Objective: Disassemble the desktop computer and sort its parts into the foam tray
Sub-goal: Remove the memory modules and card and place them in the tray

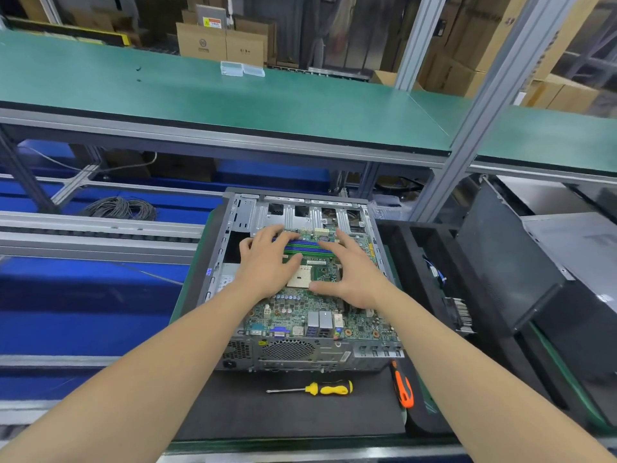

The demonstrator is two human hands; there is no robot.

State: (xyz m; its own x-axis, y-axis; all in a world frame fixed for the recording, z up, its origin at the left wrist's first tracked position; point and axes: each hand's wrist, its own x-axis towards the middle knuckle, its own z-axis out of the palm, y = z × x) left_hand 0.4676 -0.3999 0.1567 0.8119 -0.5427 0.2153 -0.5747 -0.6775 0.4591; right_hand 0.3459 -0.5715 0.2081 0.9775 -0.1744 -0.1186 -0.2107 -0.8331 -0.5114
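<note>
An open desktop computer case (233, 222) lies flat on a dark mat, its green motherboard (300, 315) exposed. Both hands reach into it. My left hand (267, 262) lies spread on the board, fingers over the left ends of the blue and green memory slots (310, 247), thumb near the pale CPU socket (298, 279). My right hand (350, 272) rests flat on the board to the right, fingers reaching the slots' right ends, thumb stretched left. Neither hand grips anything. The black foam tray (417, 248) stands right of the case with a heatsink (462, 312) in it.
A yellow-handled screwdriver (330, 388) and an orange-handled one (402, 385) lie on the mat before the case. Dark case panels (507, 262) lean at the right. A green-topped shelf (233, 95) runs above the bench; a blue conveyor (83, 289) lies left.
</note>
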